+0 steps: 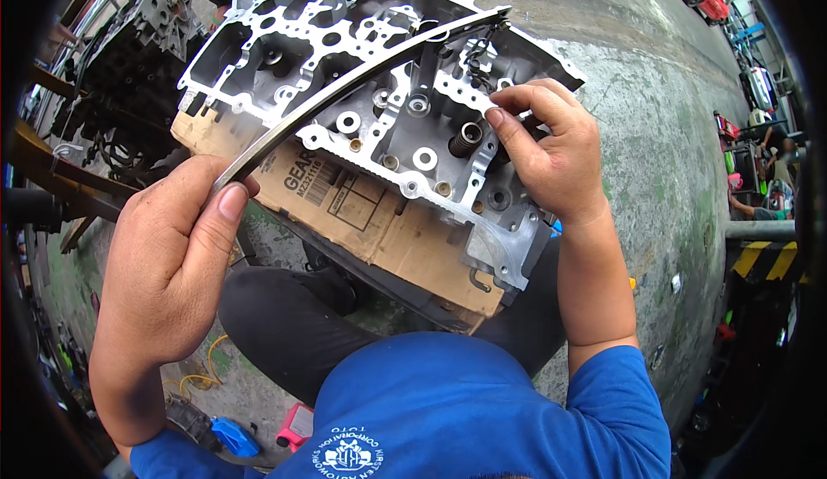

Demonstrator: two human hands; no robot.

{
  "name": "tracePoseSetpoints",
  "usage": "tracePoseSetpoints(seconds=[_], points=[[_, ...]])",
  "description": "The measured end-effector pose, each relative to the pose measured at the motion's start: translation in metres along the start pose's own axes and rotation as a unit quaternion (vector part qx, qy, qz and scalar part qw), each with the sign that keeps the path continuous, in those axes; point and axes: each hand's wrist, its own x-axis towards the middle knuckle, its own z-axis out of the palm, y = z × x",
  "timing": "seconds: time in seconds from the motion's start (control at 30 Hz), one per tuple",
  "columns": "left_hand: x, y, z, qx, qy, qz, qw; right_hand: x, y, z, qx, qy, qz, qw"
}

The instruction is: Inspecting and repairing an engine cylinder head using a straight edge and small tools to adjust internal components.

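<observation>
A silver aluminium cylinder head (405,139) lies in front of me on a flattened brown cardboard box (345,212). My left hand (172,255) is closed around the near end of a long metal bar (323,96). The bar slants over the cylinder head, its narrow tip past the far right part. A dark upright piece (424,70) stands under the bar. Over the head's right side is my right hand (551,139), thumb and forefinger pinched together. Anything between those fingertips is too small to make out. Just left of it stands a valve spring (466,139) in its pocket.
A dark engine block (133,61) stands at the left. On the floor are a blue bottle (234,436), a red jug (295,427) and a yellow cord (207,376). At the right are a yellow-and-black striped barrier (765,261) and another person (782,164) farther back.
</observation>
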Motion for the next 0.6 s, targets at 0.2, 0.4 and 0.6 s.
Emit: tracePoseSetpoints(seconds=[0.2, 0.4, 0.6], points=[[0.003, -0.004, 0.008, -0.002, 0.033, 0.035, 0.999, 0.000, 0.002, 0.001, -0.003, 0.009, -0.025, 1.000], [0.008, 0.003, -0.003, -0.008, -0.017, -0.020, 1.000, 0.001, 0.002, 0.004, -0.021, -0.021, -0.082, 0.996], [0.011, -0.010, 0.003, 0.009, 0.020, 0.034, 0.999, 0.002, 0.001, 0.005, -0.051, -0.023, -0.104, 0.993]])
